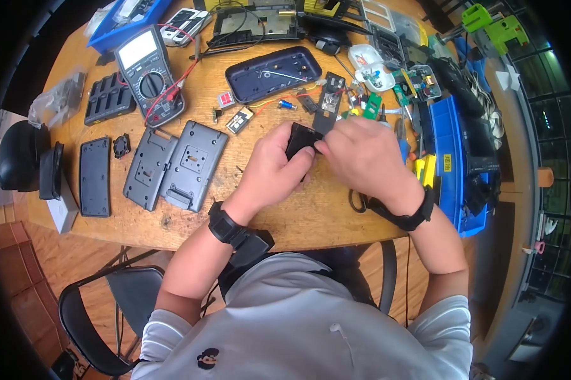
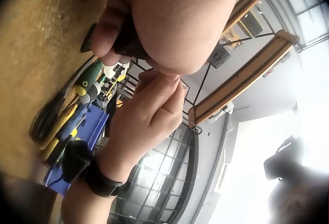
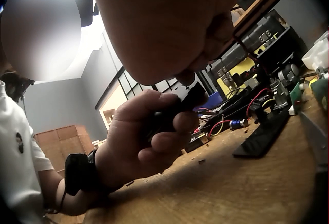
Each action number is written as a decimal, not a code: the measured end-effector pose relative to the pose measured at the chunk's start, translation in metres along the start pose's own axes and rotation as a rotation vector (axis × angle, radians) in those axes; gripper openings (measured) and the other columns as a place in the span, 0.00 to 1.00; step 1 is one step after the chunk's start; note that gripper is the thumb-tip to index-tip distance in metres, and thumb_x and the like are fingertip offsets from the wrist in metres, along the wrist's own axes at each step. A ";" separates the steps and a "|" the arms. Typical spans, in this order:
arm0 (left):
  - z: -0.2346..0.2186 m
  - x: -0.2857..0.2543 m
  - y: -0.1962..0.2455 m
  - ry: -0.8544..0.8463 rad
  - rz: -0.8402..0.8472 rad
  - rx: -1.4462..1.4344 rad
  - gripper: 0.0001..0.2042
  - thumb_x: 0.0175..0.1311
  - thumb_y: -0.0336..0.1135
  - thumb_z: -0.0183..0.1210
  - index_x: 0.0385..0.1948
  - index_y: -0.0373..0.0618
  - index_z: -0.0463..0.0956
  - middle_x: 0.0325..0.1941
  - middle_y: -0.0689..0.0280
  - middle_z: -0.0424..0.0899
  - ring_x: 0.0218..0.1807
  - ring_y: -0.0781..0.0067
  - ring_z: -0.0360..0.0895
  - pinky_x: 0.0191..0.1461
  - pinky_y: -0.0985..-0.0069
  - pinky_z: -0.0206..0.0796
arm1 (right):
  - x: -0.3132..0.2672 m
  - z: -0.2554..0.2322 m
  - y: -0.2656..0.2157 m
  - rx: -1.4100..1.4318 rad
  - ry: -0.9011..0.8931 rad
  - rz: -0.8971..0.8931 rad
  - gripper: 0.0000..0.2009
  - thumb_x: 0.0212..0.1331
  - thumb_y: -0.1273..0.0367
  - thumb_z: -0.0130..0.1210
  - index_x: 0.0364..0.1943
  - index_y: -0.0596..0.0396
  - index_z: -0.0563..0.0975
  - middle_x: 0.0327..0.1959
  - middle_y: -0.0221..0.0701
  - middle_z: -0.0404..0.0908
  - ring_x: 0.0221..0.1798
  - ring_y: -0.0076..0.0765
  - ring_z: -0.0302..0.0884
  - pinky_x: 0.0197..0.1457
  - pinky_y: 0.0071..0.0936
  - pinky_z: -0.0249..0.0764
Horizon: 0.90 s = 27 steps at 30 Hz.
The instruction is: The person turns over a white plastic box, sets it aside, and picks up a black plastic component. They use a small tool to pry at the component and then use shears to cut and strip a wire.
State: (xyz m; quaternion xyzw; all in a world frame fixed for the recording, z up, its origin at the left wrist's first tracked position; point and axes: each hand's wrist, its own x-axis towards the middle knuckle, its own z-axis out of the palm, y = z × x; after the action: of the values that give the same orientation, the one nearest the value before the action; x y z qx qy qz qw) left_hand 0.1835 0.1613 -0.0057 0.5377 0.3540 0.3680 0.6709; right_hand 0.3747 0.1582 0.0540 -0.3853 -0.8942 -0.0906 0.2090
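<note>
Nearest the head camera, a shirt [image 1: 279, 316] is seen at six o'clock; towards twelve, a black box [image 1: 302, 139] is gripped by the left hand [image 1: 270, 168], apparently for steadiness, the right hand [image 1: 366, 155] curled at its three o'clock. From the left wrist, the box is mostly hidden. From the right, its one o'clock end is left uncovered, perhaps for access; the right hand's hold cannot be told.

"How was the desk [image 1: 298, 223]?"
"Wooden, with dark marks near the front edge."
"And on it?"
"Left of centre, two black mounting plates [image 1: 200, 155] side by side; further left, a small fan [image 1: 121, 145] beside a flat black panel [image 1: 95, 177]. A digital multimeter [image 1: 149, 76] lay behind them, a dark blue tray [image 1: 246, 83] to its right."
</note>
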 end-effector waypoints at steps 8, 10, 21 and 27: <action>0.001 -0.001 0.002 -0.106 -0.042 0.121 0.09 0.67 0.26 0.54 0.47 0.39 0.75 0.30 0.70 0.81 0.26 0.83 0.78 0.25 0.84 0.68 | -0.006 -0.020 0.010 0.009 -0.189 -0.174 0.10 0.54 0.64 0.64 0.22 0.48 0.74 0.24 0.28 0.72 0.30 0.36 0.77 0.33 0.34 0.74; 0.001 -0.001 0.000 -0.112 -0.019 0.154 0.08 0.66 0.26 0.55 0.45 0.39 0.75 0.28 0.70 0.81 0.24 0.83 0.78 0.24 0.83 0.67 | -0.008 -0.022 0.012 0.011 -0.212 -0.199 0.10 0.54 0.64 0.63 0.22 0.48 0.75 0.24 0.27 0.73 0.31 0.36 0.77 0.34 0.34 0.74; -0.002 -0.002 0.009 -0.288 -0.089 0.254 0.18 0.66 0.28 0.56 0.57 0.39 0.72 0.30 0.69 0.82 0.26 0.83 0.79 0.27 0.82 0.70 | -0.014 -0.026 0.017 0.006 -0.383 -0.488 0.06 0.53 0.64 0.59 0.25 0.49 0.77 0.26 0.26 0.75 0.33 0.33 0.78 0.34 0.33 0.74; 0.002 -0.003 0.014 -0.277 -0.031 0.157 0.26 0.67 0.26 0.55 0.68 0.42 0.66 0.36 0.67 0.83 0.32 0.78 0.80 0.36 0.78 0.73 | -0.022 -0.022 0.014 0.022 -0.251 -0.156 0.11 0.56 0.60 0.64 0.23 0.50 0.78 0.24 0.26 0.77 0.34 0.35 0.80 0.34 0.34 0.75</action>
State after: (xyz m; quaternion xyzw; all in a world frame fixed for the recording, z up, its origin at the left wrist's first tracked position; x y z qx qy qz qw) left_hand 0.1823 0.1595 0.0087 0.6287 0.2941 0.2513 0.6746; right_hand 0.4055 0.1464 0.0639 -0.3205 -0.9415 -0.0481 0.0920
